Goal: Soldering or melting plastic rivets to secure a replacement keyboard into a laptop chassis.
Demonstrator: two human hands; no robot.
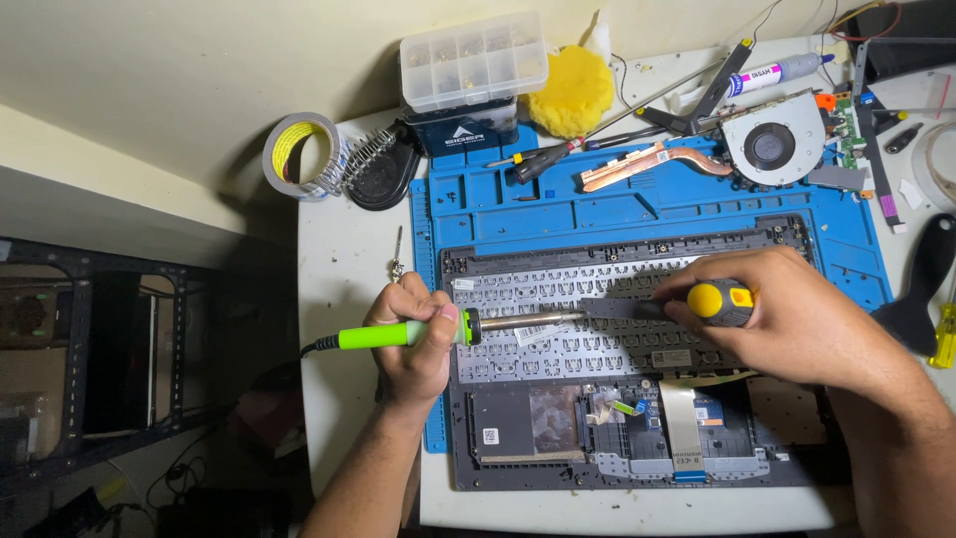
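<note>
My left hand grips a soldering iron by its green handle. Its metal tip points right onto the back of a keyboard set in an opened laptop shell. My right hand holds a yellow and black screwdriver. The screwdriver's dark blade lies leftward across the keyboard and meets the iron's tip. The shell rests on a blue work mat.
On the mat's far edge lie a cooling fan with a copper heat pipe, a screwdriver and tweezers. Behind stand a clear parts box, a yellow sponge, a tape roll and an iron stand. The table's left edge drops to dark shelving.
</note>
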